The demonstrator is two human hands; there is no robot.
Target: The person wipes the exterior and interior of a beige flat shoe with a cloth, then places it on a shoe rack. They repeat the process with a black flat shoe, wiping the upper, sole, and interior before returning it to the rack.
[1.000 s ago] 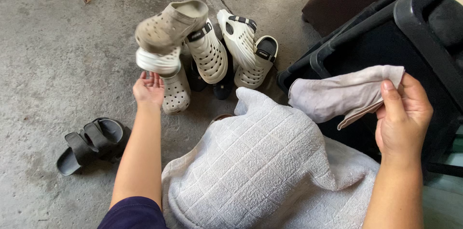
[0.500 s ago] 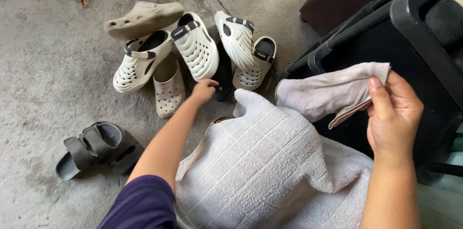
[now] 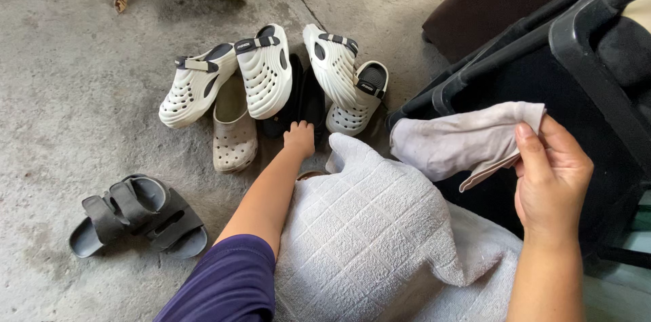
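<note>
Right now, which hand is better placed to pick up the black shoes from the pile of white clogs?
Left. The left hand already touches the black shoes; the right hand holds a grey cloth.

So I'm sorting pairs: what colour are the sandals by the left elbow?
Dark grey sandals, clearest in the head view.

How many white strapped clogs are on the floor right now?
4: one at the left of the pile, one beside it, one right of centre, one at the right edge. Others may be hidden underneath.
</note>
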